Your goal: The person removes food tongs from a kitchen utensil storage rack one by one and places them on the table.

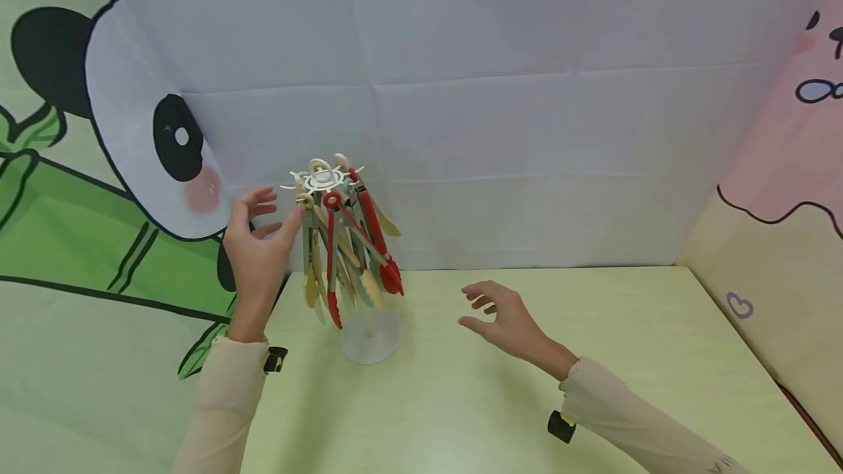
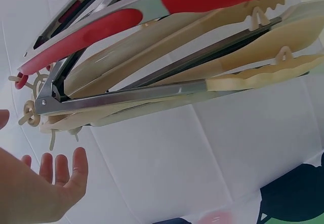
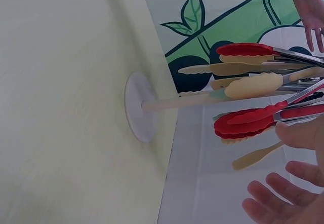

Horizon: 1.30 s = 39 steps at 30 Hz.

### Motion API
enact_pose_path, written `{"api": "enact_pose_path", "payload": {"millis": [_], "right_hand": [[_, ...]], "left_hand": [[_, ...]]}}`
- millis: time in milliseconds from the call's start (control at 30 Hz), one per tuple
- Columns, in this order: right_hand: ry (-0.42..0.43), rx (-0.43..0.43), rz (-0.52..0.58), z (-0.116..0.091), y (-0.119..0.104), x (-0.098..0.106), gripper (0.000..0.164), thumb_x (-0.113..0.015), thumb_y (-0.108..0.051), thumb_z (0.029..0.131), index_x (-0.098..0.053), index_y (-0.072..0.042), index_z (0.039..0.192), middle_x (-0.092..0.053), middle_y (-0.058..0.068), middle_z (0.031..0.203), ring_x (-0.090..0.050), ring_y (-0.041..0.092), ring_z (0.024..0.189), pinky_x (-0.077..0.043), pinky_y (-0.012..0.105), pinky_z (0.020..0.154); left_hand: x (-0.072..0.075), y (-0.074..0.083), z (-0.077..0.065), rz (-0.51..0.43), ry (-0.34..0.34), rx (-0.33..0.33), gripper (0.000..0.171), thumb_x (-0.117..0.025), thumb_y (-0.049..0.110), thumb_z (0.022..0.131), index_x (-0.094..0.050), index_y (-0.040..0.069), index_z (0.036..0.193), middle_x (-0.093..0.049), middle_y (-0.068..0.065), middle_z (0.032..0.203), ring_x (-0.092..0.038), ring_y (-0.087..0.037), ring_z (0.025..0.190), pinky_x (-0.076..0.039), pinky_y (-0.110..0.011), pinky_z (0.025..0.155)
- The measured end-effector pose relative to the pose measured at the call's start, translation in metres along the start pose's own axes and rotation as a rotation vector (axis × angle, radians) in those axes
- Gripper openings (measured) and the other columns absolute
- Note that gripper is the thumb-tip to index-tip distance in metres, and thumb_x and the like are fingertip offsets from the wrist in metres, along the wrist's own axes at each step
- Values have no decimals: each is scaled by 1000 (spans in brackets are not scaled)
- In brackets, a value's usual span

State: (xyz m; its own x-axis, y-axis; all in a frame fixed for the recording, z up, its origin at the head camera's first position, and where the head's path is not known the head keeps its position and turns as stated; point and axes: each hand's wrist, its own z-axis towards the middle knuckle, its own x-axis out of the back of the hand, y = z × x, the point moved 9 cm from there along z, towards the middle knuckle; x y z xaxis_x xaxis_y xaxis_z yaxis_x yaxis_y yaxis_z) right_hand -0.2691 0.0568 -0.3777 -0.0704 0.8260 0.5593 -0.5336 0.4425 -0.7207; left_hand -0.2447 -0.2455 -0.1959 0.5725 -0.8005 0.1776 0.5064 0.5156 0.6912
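A white rotating rack [image 1: 323, 180] on a stand holds several kitchen tongs by their hooks. Red-tipped tongs [image 1: 391, 276] hang on its right side, and another red pair [image 1: 331, 240] hangs in front. Cream-tipped tongs [image 2: 268, 79] with metal arms hang among them in the left wrist view. My left hand [image 1: 253, 254] is raised at the rack's left, fingers loosely bent, thumb close by the hooks; nothing is in its grasp. My right hand [image 1: 510, 317] hovers over the table to the right of the rack, fingers spread and relaxed, holding nothing.
The rack's round white base [image 1: 370, 346] stands on a pale yellow-green table [image 1: 448, 401], near its back left. A white cloth backdrop [image 1: 494, 130] rises behind the table. Cartoon-printed sheets [image 1: 112, 254] flank it on the left and right.
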Motion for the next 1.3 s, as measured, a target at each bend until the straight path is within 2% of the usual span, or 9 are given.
{"api": "enact_pose_path", "payload": {"millis": [233,433,567,700,933,1033,1167,1300], "right_hand": [[4,-2,3,14,-5,-5,40,-70,-21,74,-56,-15,111,-57,-4,101,-57,13,86,-49,32,73],[11,10,-4,26,-13,-7,40,-71,-21,74,-56,-14,110,-57,-3,100,-58,13,85,-49,29,72],[16,8,7,32,-15,-8,39,-71,-20,73,-57,-12,109,-57,-2,99,-58,14,84,-49,31,72],[7,7,5,38,-18,-10,39,-70,-21,74,-56,-13,110,-57,-2,99,-57,12,85,-49,27,72],[10,7,12,49,-24,-9,39,-70,-21,75,-56,-13,110,-57,-3,98,-57,11,85,-48,26,72],[13,6,19,52,-26,-8,39,-70,-22,75,-56,-13,111,-57,-3,99,-57,12,85,-48,27,72],[23,-3,37,56,-27,-5,40,-70,-22,75,-56,-13,112,-57,-2,100,-57,13,85,-49,30,73],[32,-6,54,61,-27,-3,40,-70,-22,75,-56,-13,111,-58,-1,99,-58,14,85,-49,34,73]], "left_hand": [[-5,10,10,-17,-3,3,42,-66,19,78,-52,4,114,-52,-6,109,-49,-17,97,-44,-38,81],[-9,15,18,-33,7,-8,40,-67,19,76,-54,6,112,-52,-6,107,-47,-19,97,-43,-33,83],[-13,17,24,-36,6,-3,40,-67,19,76,-54,7,111,-52,-6,107,-47,-18,97,-41,-28,85],[-17,20,30,-52,5,4,37,-67,17,76,-56,7,109,-52,-7,108,-46,-17,100,-40,-26,89],[-25,37,36,-18,-13,-44,35,-69,14,74,-59,-3,104,-55,-13,104,-49,-19,95,-43,-30,87],[-30,33,41,1,-21,-51,31,-68,14,74,-61,-1,100,-55,-11,100,-50,-18,93,-44,-30,85],[-36,21,48,47,-17,-68,25,-67,18,74,-65,3,94,-57,-7,93,-52,-16,88,-46,-28,80],[-41,16,54,62,-10,-96,21,-68,18,73,-68,4,89,-60,-8,88,-56,-18,81,-48,-30,75]]}}
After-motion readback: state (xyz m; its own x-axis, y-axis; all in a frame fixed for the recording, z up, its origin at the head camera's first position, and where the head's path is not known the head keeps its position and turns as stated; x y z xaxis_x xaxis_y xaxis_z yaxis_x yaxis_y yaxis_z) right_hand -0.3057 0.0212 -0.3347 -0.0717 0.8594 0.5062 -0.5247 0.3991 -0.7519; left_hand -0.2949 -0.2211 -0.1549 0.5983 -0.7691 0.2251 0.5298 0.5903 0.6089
